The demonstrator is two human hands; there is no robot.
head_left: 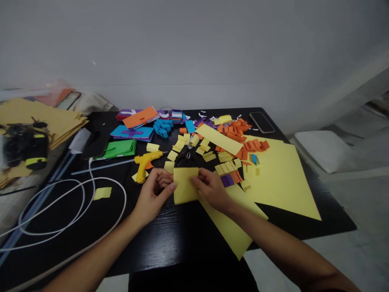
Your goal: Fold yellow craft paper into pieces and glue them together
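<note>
A yellow piece of paper (184, 190), roughly square, is held up between both hands over the front of the black table. My left hand (154, 192) grips its left edge, thumb in front and fingers curled behind. On the opposite side my right hand (211, 188) pinches the upper right edge, its thumb lying across the face. Just behind the paper are scissors (189, 154) with black handles, partly covered. To the left of them lies a yellow glue gun (142, 165). Small folded yellow paper pieces (179, 144) are scattered around the scissors.
Large yellow sheets (282, 178) cover the table's right side, near orange folded pieces (255, 144). A phone (261, 122) lies at the back right corner. Green paper (120, 149) and blue paper (132, 132) are stacked back left. A white cable (124, 194) loops across the left.
</note>
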